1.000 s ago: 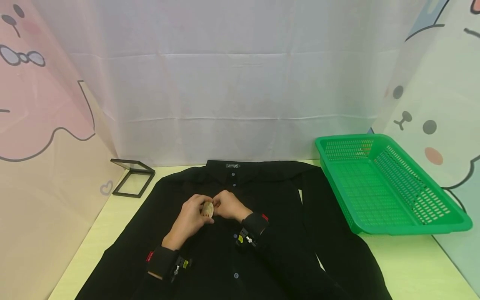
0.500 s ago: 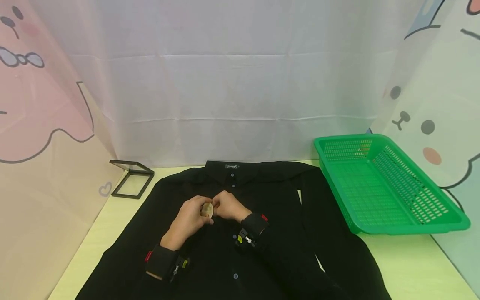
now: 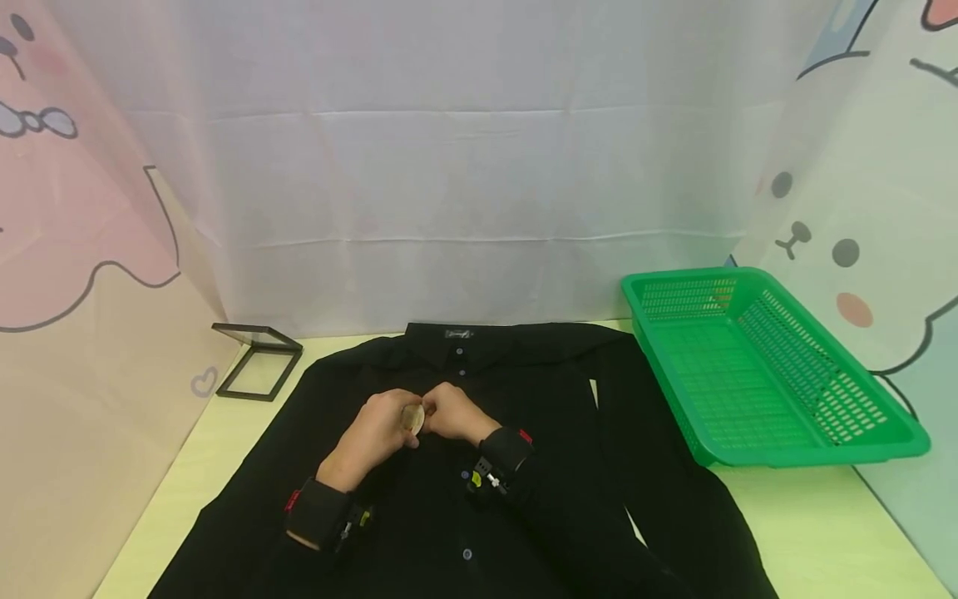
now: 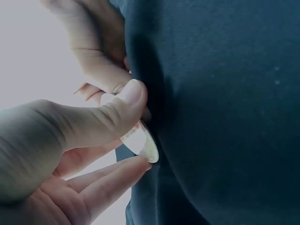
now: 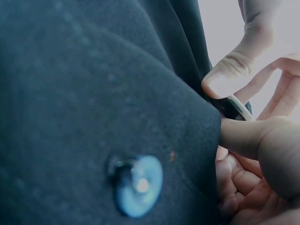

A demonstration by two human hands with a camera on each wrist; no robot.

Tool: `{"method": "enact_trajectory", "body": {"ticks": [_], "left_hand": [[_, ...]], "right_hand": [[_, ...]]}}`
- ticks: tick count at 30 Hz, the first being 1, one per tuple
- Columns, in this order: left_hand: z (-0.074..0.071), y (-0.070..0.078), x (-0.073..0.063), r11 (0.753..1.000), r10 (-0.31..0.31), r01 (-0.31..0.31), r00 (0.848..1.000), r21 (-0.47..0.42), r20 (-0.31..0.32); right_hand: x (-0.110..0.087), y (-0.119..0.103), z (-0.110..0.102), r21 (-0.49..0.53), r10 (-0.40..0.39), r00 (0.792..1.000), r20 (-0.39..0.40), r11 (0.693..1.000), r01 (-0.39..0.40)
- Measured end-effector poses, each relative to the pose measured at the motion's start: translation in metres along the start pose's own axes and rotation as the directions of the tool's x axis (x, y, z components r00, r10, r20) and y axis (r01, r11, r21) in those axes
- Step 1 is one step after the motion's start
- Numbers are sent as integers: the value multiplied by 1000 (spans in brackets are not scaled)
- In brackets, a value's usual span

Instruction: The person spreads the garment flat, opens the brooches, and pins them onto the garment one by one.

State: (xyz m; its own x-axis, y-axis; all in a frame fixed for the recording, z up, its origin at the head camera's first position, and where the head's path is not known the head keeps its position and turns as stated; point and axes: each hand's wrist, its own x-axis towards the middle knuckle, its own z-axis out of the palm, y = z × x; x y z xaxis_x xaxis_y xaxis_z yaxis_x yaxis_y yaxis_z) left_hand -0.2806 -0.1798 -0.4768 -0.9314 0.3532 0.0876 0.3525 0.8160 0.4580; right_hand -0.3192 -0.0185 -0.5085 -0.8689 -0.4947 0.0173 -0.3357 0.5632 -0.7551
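A black button-up shirt (image 3: 539,391) lies spread on the table, collar at the far side. Over its chest my left hand (image 3: 372,430) pinches a round, pale-gold badge (image 3: 413,418) between thumb and fingers. In the left wrist view the badge (image 4: 146,146) is tilted nearly edge-on beside the dark cloth. My right hand (image 3: 454,413) meets it from the right, fingers curled, gripping a fold of the shirt. The right wrist view shows its thumb (image 5: 239,136) going behind the cloth edge below the badge's rim. The back of the badge is hidden.
At the back left, a black-framed case (image 3: 258,363) stands open on the table. A green plastic basket (image 3: 771,457) stands at the right, beside the shirt's sleeve. White curtain (image 3: 449,200) rises behind the table. A shirt button (image 5: 143,187) shows close up.
Both hands stay together at the same spot on the shirt. The left fingers and the badge shift slightly, and the whole view drifts a little left.
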Motion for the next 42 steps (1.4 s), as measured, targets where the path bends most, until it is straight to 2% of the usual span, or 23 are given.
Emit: {"method": "enact_trajectory", "body": {"ticks": [4, 11, 17, 25, 31, 37, 42], "left_hand": [[0, -2, -3, 1000, 22, -23, 1000, 20, 8], [0, -11, -6, 986, 137, -138, 990, 96, 13], [0, -15, -2, 975, 193, -192, 981, 112, 9], [5, -9, -3, 984, 164, -161, 986, 78, -26], [11, -9, -7, 982, 185, -182, 981, 54, -55], [10, -8, -3, 984, 171, -168, 985, 55, -40], [6, -6, -1, 982, 181, -180, 983, 57, -15]], "right_hand": [[-1, -1, -1, 4, -4, 1000, 8, 1000, 4], [-2, -1, -3, -2, -14, 1000, 27, 1000, 14], [-1, -2, -4, -41, -33, 999, 37, 999, 34], [0, -7, -12, -127, 4, 993, 118, 992, 11], [-2, -9, -14, -194, 15, 986, 165, 981, 17], [-2, -3, -16, -146, -4, 987, 158, 989, 27], [0, 7, -17, -30, -13, 983, 181, 999, 19]]}}
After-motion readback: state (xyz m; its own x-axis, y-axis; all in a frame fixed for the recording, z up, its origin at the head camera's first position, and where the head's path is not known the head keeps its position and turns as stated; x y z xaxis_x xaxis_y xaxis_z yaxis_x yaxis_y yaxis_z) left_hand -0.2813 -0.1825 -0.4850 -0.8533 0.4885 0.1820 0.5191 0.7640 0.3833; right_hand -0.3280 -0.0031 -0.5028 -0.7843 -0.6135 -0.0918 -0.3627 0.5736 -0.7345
